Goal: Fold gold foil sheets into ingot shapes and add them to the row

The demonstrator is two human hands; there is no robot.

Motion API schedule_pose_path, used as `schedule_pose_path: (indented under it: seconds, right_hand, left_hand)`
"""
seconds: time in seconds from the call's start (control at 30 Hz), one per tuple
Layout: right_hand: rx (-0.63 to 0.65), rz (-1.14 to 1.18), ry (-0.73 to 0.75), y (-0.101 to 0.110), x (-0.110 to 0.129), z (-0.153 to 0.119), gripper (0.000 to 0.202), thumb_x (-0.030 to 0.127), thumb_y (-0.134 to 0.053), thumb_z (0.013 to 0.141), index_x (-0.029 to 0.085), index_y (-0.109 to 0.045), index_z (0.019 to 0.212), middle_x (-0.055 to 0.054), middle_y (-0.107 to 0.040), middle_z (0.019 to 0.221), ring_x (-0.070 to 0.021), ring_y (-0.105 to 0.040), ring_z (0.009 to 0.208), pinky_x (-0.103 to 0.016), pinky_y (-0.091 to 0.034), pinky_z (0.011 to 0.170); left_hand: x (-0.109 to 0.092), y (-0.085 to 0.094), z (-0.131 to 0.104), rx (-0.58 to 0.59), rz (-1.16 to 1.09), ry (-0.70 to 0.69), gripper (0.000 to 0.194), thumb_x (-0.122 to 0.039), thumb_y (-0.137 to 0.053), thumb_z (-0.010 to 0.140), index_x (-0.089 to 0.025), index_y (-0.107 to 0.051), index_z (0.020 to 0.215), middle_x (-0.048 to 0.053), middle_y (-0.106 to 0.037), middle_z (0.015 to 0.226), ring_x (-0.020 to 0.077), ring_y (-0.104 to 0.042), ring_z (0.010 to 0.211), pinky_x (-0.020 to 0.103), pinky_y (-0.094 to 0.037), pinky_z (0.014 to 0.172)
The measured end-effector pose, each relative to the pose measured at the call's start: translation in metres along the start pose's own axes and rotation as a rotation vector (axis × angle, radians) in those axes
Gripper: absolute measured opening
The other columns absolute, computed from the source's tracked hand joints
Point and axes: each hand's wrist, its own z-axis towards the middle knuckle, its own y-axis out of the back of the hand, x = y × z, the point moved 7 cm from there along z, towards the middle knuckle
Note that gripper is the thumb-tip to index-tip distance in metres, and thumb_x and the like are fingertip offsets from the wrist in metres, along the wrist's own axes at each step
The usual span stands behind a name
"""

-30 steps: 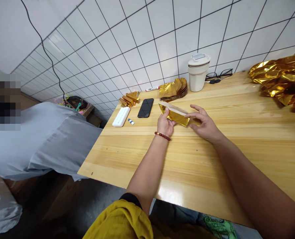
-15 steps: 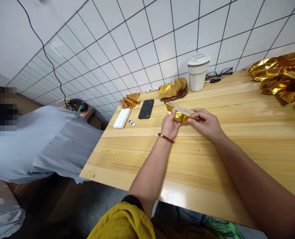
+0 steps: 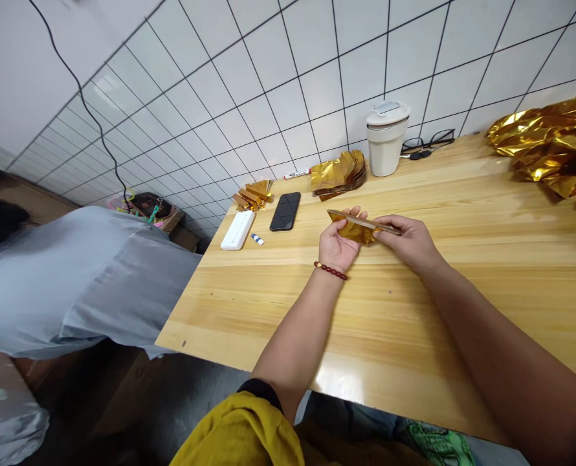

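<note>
Between my two hands, above the wooden table [image 3: 278, 304], is a piece of gold foil paper [image 3: 360, 232] folded with a long straight upper edge. My left hand [image 3: 339, 246], with a dark red bead bracelet [image 3: 331, 270] at the wrist, holds the paper's left part between thumb and fingers, palm up. My right hand [image 3: 409, 241] pinches its right end. Behind my hands lies a stack of gold foil sheets [image 3: 339, 175]. Farther left is a pile of folded gold foil pieces [image 3: 253, 195].
A black phone [image 3: 285, 211], a white power bank [image 3: 238, 230] and a small blue-and-white tube [image 3: 257, 239] lie on the left. A marker [image 3: 298, 174], a lidded cup [image 3: 387, 139] and glasses [image 3: 428, 142] line the wall. Crumpled gold foil [image 3: 554, 145] lies right. A person in grey [image 3: 98, 278] bends at left.
The foil paper has tipped, so its pale upper face now shows as a narrow edge. My left hand has shifted slightly right and its fingers have spread behind the paper.
</note>
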Motion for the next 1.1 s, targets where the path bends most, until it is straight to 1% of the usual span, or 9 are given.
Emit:
schedule_pose_path:
  seconds: [0.1, 0.23, 0.33, 0.47, 0.57, 0.67, 0.87, 1.0, 1.1]
  right_hand:
    - [0.017, -0.103, 0.083, -0.001, 0.006, -0.002, 0.027, 0.029, -0.067, 0.076, 0.023, -0.075, 0.101, -0.003, -0.070, 0.089, -0.0191, -0.065, 0.083, -0.034, -0.053, 0.080]
    - [0.058, -0.191, 0.194, -0.004, 0.018, -0.004, 0.030, 0.027, -0.059, 0.082, 0.028, -0.076, 0.107, -0.002, -0.061, 0.079, -0.0165, -0.060, 0.076, -0.032, -0.052, 0.076]
    - [0.066, -0.203, 0.197, -0.006, 0.019, -0.004, 0.028, 0.027, -0.058, 0.083, 0.028, -0.077, 0.104, -0.002, -0.059, 0.077, -0.0162, -0.059, 0.074, -0.032, -0.052, 0.073]
    - [0.104, -0.227, 0.169, -0.010, 0.016, -0.006, 0.029, 0.029, -0.055, 0.086, 0.028, -0.076, 0.107, -0.003, -0.066, 0.081, -0.0164, -0.062, 0.074, -0.033, -0.052, 0.074]
    - [0.128, -0.260, 0.171, -0.013, 0.015, -0.007, 0.031, 0.029, -0.054, 0.087, 0.027, -0.075, 0.110, -0.003, -0.069, 0.081, -0.0167, -0.064, 0.074, -0.033, -0.053, 0.075]
    - [0.142, -0.309, 0.223, -0.014, 0.017, -0.007, 0.032, 0.026, -0.053, 0.087, 0.027, -0.075, 0.110, -0.004, -0.070, 0.083, -0.0176, -0.066, 0.077, -0.033, -0.053, 0.076]
    - [0.148, -0.366, 0.292, -0.016, 0.018, -0.008, 0.033, 0.024, -0.051, 0.088, 0.027, -0.075, 0.110, -0.004, -0.071, 0.089, -0.0180, -0.067, 0.082, -0.032, -0.052, 0.079]
    - [0.155, -0.380, 0.270, -0.016, 0.022, -0.009, 0.033, 0.028, -0.058, 0.085, 0.026, -0.072, 0.115, -0.004, -0.072, 0.088, -0.0175, -0.066, 0.075, -0.032, -0.052, 0.074]
    - [0.161, -0.351, 0.250, -0.016, 0.026, -0.010, 0.032, 0.034, -0.058, 0.087, 0.026, -0.073, 0.114, -0.006, -0.073, 0.095, -0.0196, -0.067, 0.083, -0.034, -0.053, 0.080]
  left_hand:
    - [0.001, 0.005, 0.000, -0.081, -0.053, 0.020, 0.028, -0.006, -0.042, 0.083, -0.015, -0.068, 0.089, 0.007, -0.070, 0.108, 0.0200, -0.062, 0.117, 0.039, -0.047, 0.101]
    - [0.001, 0.009, 0.002, -0.099, -0.091, 0.024, 0.027, -0.009, -0.041, 0.085, -0.016, -0.067, 0.081, 0.006, -0.070, 0.099, 0.0198, -0.062, 0.114, 0.039, -0.048, 0.100]
    - [0.000, 0.012, 0.004, -0.098, -0.072, 0.015, 0.027, -0.011, -0.040, 0.085, -0.017, -0.066, 0.077, 0.007, -0.069, 0.096, 0.0219, -0.062, 0.113, 0.044, -0.048, 0.100]
    - [-0.001, 0.013, 0.005, -0.076, -0.054, -0.007, 0.029, -0.015, -0.039, 0.088, -0.017, -0.066, 0.079, 0.007, -0.068, 0.091, 0.0226, -0.062, 0.111, 0.047, -0.047, 0.100]
    - [-0.003, 0.010, 0.004, -0.070, -0.068, -0.022, 0.034, -0.030, -0.040, 0.095, -0.016, -0.065, 0.077, 0.008, -0.067, 0.087, 0.0227, -0.063, 0.108, 0.045, -0.047, 0.099]
    - [-0.005, 0.006, 0.002, -0.062, -0.094, -0.041, 0.040, -0.047, -0.048, 0.093, -0.016, -0.063, 0.073, 0.007, -0.064, 0.077, 0.0227, -0.064, 0.102, 0.044, -0.048, 0.097]
    - [0.001, 0.009, 0.007, -0.094, -0.165, 0.018, 0.022, -0.018, -0.053, 0.092, -0.016, -0.061, 0.071, 0.001, -0.061, 0.068, 0.0147, -0.067, 0.091, 0.036, -0.049, 0.096]
    - [-0.002, 0.014, 0.009, -0.111, -0.140, -0.009, 0.021, -0.018, -0.048, 0.093, -0.016, -0.065, 0.081, 0.005, -0.070, 0.090, 0.0187, -0.064, 0.109, 0.039, -0.049, 0.099]
    - [-0.006, 0.013, 0.008, -0.084, -0.096, -0.048, 0.024, -0.020, -0.045, 0.095, -0.017, -0.067, 0.088, 0.007, -0.071, 0.104, 0.0203, -0.061, 0.116, 0.040, -0.049, 0.099]
